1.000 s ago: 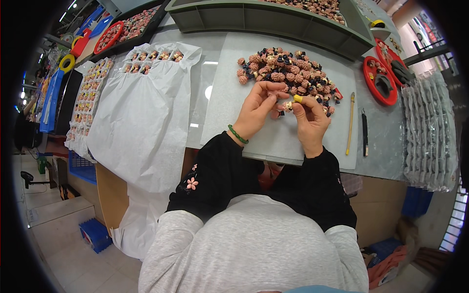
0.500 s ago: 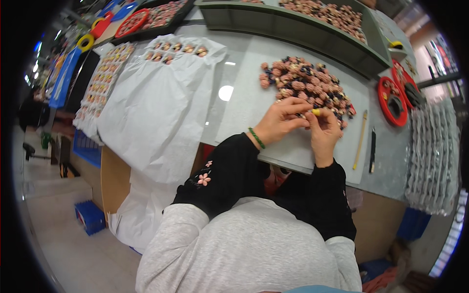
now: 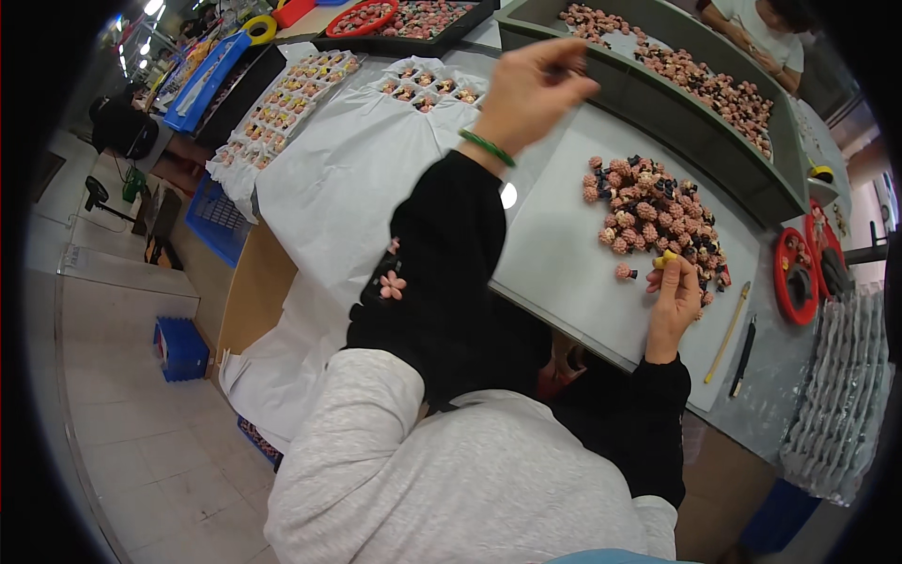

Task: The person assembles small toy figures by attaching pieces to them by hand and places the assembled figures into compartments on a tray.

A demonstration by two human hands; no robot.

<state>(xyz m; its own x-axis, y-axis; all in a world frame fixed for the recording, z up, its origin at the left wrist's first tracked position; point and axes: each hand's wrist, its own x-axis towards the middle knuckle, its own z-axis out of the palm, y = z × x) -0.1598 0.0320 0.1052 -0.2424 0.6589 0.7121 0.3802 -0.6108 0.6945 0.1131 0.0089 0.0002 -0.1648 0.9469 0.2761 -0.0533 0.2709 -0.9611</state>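
My left hand (image 3: 531, 99), with a green bracelet at its wrist, is raised over the near wall of the grey-green bin (image 3: 648, 99). Its fingers are bent and blurred; whether they hold anything I cannot make out. Low at the near edge of the pile, my right hand (image 3: 675, 305) is closed, thumb against fingers. Something small and yellow (image 3: 664, 258) shows at its fingertips; whether held or worn I cannot tell. The pile of small pink, knobbly, flower-like pieces (image 3: 648, 209) with dark and cream parts lies on a white sheet (image 3: 554, 244). One loose piece (image 3: 624, 272) lies apart, left of my right hand.
White paper (image 3: 329, 179) and trays of pieces (image 3: 291, 103) lie to the left. On the right are a yellow stick (image 3: 728, 331), a black pen-like tool (image 3: 743, 355), red round trays (image 3: 795, 273) and stacked clear plastic trays (image 3: 841, 395). Another person (image 3: 766, 42) is across the bin.
My left hand has left my right hand and swung up toward the bin. The right hand stays low by the pile. The whole view has shifted, and a loose piece now shows beside the pile.
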